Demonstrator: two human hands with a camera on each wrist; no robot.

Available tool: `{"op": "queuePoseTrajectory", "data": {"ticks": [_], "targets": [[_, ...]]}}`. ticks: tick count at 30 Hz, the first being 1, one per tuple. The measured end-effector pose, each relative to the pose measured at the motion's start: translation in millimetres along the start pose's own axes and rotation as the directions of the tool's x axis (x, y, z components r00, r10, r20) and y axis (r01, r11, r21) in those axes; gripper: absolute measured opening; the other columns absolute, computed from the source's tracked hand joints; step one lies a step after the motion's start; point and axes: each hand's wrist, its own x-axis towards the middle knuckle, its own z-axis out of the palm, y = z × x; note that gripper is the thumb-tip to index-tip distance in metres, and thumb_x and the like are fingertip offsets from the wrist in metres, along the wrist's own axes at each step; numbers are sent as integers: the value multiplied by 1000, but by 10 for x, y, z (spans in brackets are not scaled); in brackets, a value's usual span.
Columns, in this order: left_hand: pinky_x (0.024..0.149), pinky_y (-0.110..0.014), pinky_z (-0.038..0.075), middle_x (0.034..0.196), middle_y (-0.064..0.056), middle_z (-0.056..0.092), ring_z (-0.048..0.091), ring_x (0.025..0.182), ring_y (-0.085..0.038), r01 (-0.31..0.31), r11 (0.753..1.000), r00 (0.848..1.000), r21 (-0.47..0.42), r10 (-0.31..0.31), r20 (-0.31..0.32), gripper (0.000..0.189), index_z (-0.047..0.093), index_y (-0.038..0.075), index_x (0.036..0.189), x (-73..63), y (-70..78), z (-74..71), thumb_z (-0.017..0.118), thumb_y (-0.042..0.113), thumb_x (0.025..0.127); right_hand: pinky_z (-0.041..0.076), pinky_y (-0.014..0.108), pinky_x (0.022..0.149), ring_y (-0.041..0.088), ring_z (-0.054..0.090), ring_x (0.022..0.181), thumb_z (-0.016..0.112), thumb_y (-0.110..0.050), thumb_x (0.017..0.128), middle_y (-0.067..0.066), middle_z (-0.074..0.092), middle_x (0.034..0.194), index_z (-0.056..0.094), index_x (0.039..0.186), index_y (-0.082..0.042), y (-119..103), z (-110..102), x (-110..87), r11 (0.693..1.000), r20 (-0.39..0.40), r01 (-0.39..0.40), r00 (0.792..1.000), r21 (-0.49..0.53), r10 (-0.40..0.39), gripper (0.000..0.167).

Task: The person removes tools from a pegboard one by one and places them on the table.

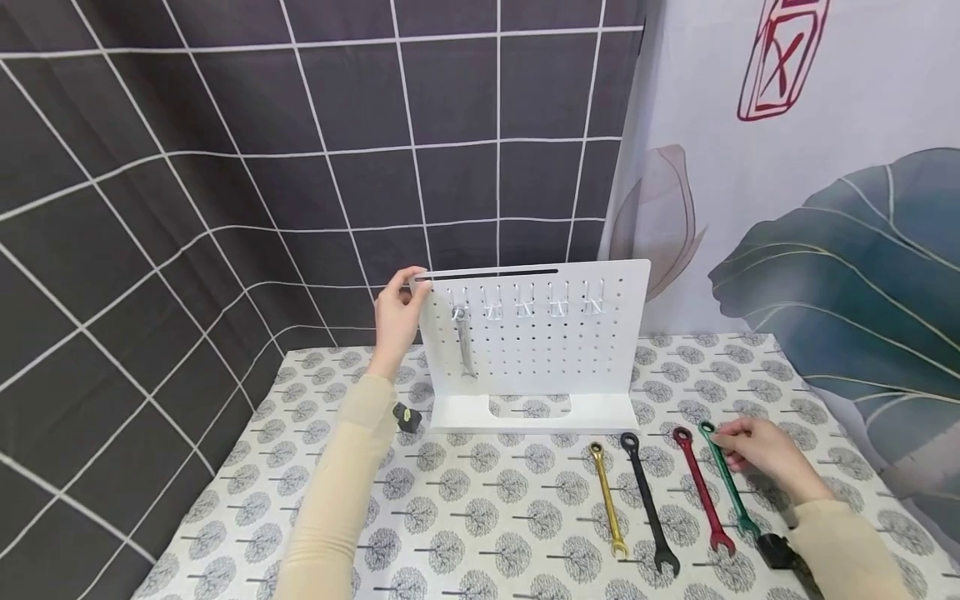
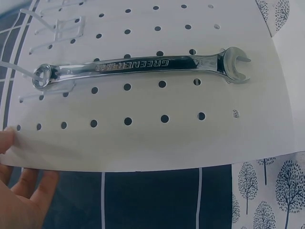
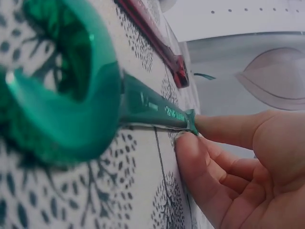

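At the top left corner of the white pegboard (image 1: 525, 358), my left hand (image 1: 397, 312) grips the edge, thumb on the front and fingers behind. A silver combination wrench (image 2: 138, 67) hangs by its ring end from the leftmost hook. With thumb and index finger my right hand (image 1: 761, 454) pinches the green combination wrench (image 1: 729, 479) near its ring end. In the right wrist view the green wrench's open end (image 3: 102, 109) looms close to the camera. Left of it lies a red wrench (image 1: 702, 487).
Farther left on the patterned tablecloth (image 1: 480, 533) lie a black wrench (image 1: 648, 504) and a gold wrench (image 1: 607, 500). Several clear hooks (image 1: 558, 302) line the board's upper part. A dark grid-patterned curtain (image 1: 315, 167) hangs behind.
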Motion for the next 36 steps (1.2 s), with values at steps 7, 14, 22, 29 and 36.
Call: {"op": "queuePoseTrajectory", "data": {"ticks": [7, 14, 22, 29, 36], "targets": [[57, -24, 44, 107, -8, 70, 62, 69, -20, -8, 1000, 1000, -11, 8, 1, 29, 68, 15, 123, -1, 5, 1, 70, 27, 97, 57, 32, 61, 20, 63, 68, 60, -14, 100, 9, 63, 81, 51, 119, 19, -49, -9, -15, 999, 4, 16, 1000, 38, -16, 40], [55, -24, 43, 99, -9, 69, 59, 66, -18, -22, 1000, 1000, -5, 22, 0, 29, 69, 15, 122, -2, -17, -5, 70, 28, 97, 58, 32, 66, 20, 65, 71, 61, -14, 100, 11, 66, 86, 49, 126, 21, -224, 46, -1, 995, 45, 77, 996, 61, -80, 45], [56, -24, 44, 106, -7, 69, 60, 67, -18, -21, 1000, 1000, 1, 21, -3, 29, 69, 16, 121, 3, -19, 6, 70, 30, 96, 58, 33, 73, 25, 68, 82, 65, -25, 100, 17, 69, 99, 52, 132, 13, -538, 210, 87, 979, 70, 205, 976, 21, -206, 52], [57, -25, 46, 103, -7, 69, 60, 67, -17, -24, 1000, 1000, -7, 24, -4, 29, 69, 16, 121, 16, -25, 6, 71, 30, 96, 57, 39, 81, 31, 68, 93, 65, -26, 99, 21, 69, 109, 54, 133, 8, -936, 420, 235, 960, 90, 279, 956, 22, -280, 50], [59, -26, 46, 116, -5, 68, 60, 69, -16, -14, 1000, 1000, -7, 14, -2, 29, 69, 15, 121, 14, -12, 0, 70, 29, 96, 57, 39, 80, 35, 67, 98, 65, -22, 100, 26, 66, 119, 55, 133, 8, -1289, 677, 403, 921, 119, 389, 914, 26, -389, 46]]}}
